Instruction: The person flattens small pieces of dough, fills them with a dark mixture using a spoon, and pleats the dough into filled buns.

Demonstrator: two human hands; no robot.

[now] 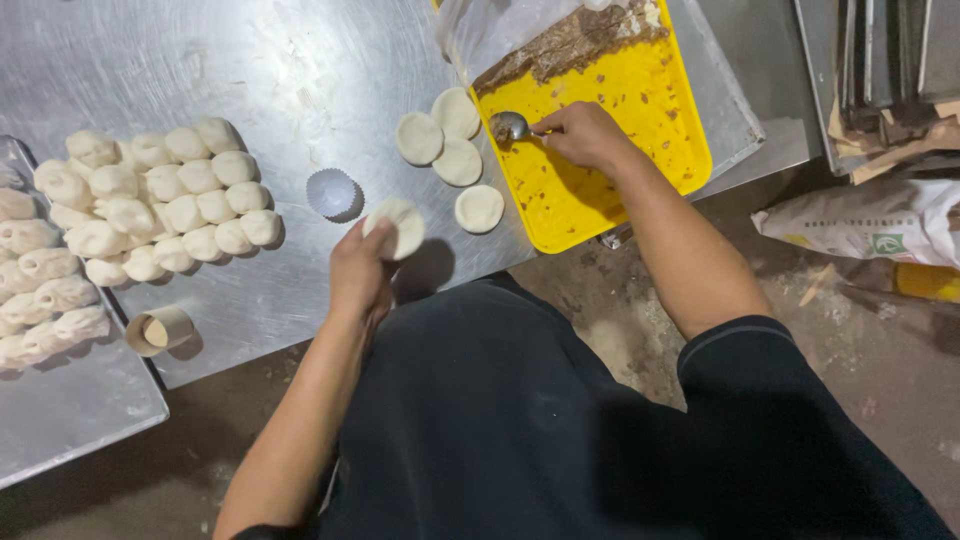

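Observation:
My left hand (358, 275) holds a flattened round of white dough (398, 226) above the steel table (300, 70). My right hand (585, 133) grips a metal spoon (510, 126) whose bowl carries brown filling at the left edge of a yellow tray (660, 130). A heap of brown filling (570, 45) lies along the tray's far side, partly under a clear plastic sheet. Several flattened dough discs (455, 150) lie on the table just left of the tray.
A cluster of several dough balls (165, 200) sits at the left of the table, with more shaped pieces (45, 290) on a metal tray at the far left. A paper cupcake liner (333, 192) and a small round cutter (158, 329) lie nearby. Sacks (870, 220) rest on the floor at right.

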